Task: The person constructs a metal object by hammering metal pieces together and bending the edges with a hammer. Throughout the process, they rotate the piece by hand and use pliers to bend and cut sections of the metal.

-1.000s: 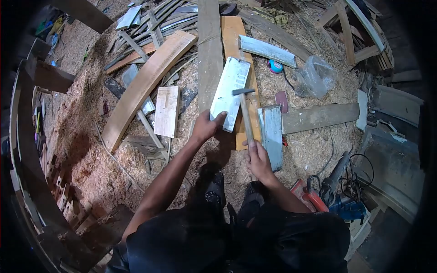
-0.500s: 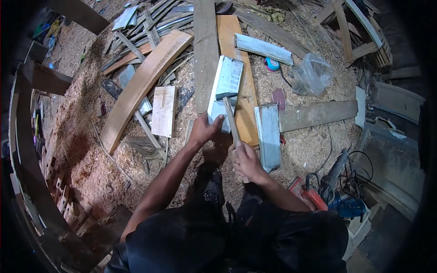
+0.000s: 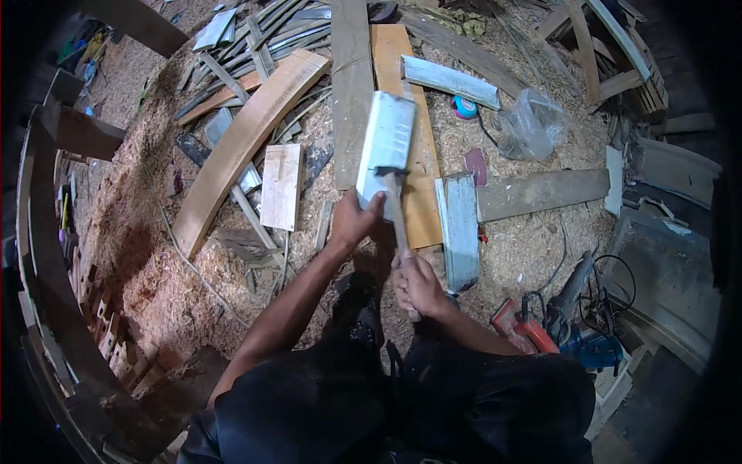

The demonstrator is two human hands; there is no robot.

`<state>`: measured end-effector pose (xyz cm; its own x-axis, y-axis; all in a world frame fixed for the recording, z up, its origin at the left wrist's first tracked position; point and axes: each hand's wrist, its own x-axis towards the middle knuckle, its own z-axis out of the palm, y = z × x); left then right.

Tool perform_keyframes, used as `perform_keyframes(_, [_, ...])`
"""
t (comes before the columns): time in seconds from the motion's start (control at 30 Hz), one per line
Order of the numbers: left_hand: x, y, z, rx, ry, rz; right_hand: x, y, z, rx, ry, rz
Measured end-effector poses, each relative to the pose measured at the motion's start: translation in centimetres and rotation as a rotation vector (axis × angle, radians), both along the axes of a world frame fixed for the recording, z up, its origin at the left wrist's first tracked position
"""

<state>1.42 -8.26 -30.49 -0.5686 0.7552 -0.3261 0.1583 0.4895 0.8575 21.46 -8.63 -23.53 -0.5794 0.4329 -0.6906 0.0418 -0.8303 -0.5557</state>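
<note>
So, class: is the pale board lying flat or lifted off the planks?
Lifted: the left hand tilts the pale board up while the hammer meets it.

**Single head cam, steep look-down**

Only one view, so no overlap w/ any other. Cam sat on the person's head and faced fwd and down, almost straight at the sawdust floor (image 3: 147, 255). Fisheye lens: dark round corners, edges bent. Closest to lens, at frame bottom, was the person's own body; the left hand (image 3: 354, 220) and right hand (image 3: 419, 284) sat near centre at arm's reach. Scrap boards (image 3: 239, 147) lay further off, toward the top.
</note>
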Motion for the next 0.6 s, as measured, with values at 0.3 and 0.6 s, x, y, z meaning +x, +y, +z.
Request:
perform_keyframes(0.3, [-6.9,0.0,4.8,-0.017,-0.349,-0.053,2.3,2.2,-0.4,0.571,-0.141,0.055])
perform_keyframes(0.6, [-12.0,0.6,-0.3,0.548,-0.354,0.536,2.7,2.8,-0.7,1.009,-0.265,0.115])
